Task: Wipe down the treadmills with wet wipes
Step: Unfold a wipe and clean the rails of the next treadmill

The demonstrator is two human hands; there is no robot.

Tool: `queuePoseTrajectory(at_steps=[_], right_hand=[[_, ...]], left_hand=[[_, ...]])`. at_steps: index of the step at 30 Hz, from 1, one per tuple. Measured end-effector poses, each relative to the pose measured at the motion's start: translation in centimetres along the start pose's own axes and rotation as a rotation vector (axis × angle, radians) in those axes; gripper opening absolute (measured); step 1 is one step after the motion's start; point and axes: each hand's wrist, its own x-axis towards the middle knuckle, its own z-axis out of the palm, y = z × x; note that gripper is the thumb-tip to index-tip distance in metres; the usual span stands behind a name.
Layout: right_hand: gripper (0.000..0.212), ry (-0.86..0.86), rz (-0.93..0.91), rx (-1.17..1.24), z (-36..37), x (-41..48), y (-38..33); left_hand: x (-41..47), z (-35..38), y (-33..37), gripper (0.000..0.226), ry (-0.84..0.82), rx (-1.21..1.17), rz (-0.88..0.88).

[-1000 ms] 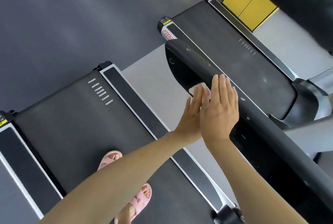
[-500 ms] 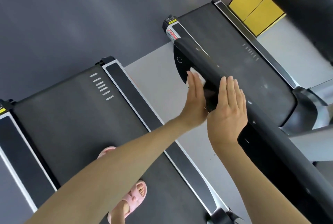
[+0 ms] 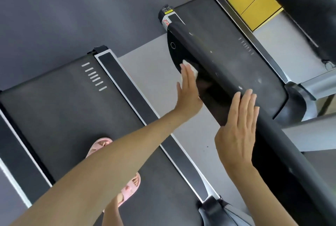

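Two hands are reaching to the long black handrail (image 3: 220,56) of the second treadmill (image 3: 241,72). The left hand (image 3: 189,92) is pressing a white wet wipe (image 3: 192,67) flat on the glossy side face of this rail. Its fingers are straight and close together, not curling round the wipe. Only a small part of the wipe is showing past the fingertips. The wipe is sitting near the far end of the rail, a little before a small ring mark (image 3: 173,45) on the same face.

The right hand (image 3: 236,133) is lying flat on the rail nearer to the person, well apart from the wipe. Its fingers are straight too, and it is holding nothing.

The person is standing on the belt of the first treadmill (image 3: 60,109) in pink slippers (image 3: 131,187), close to the belt's right edge. A strip of light grey floor (image 3: 154,76) is running between the two treadmills. Yellow panels (image 3: 254,1) are showing at the top right corner, behind the second treadmill.
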Motion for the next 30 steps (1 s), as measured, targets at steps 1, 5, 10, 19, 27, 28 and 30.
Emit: queuePoseTrajectory(at_steps=[1,5,10,19,27,28,30], right_hand=[[0.083,0.002,0.012,-0.013,-0.2,-0.2,0.2],[0.083,0.036,0.147,0.006,-0.7,-0.9,0.5],[0.083,0.027,0.226,0.007,-1.7,-2.6,1.7],[0.077,-0.04,0.321,-0.052,-2.2,-4.5,3.1],[0.08,-0.023,0.325,-0.104,-2.0,-4.4,3.0],[0.081,-0.008,0.343,-0.098,-1.8,-4.3,2.7],[0.082,0.018,0.37,-0.089,-1.5,-4.3,2.4]], left_hand=[[0.3,-0.2,0.4,0.098,0.038,-0.044,-0.018],[-4.5,3.7,1.9,0.106,-0.099,0.088,0.237],[-3.3,3.1,1.2,0.094,-0.002,0.124,0.232],[-8.0,6.3,3.1,0.098,-0.135,0.085,0.351],[-1.6,2.0,3.5,0.104,0.034,-0.258,-0.09],[-2.5,2.6,3.5,0.104,-0.018,-0.272,-0.066],[-4.4,3.5,3.6,0.102,-0.134,-0.298,-0.049]])
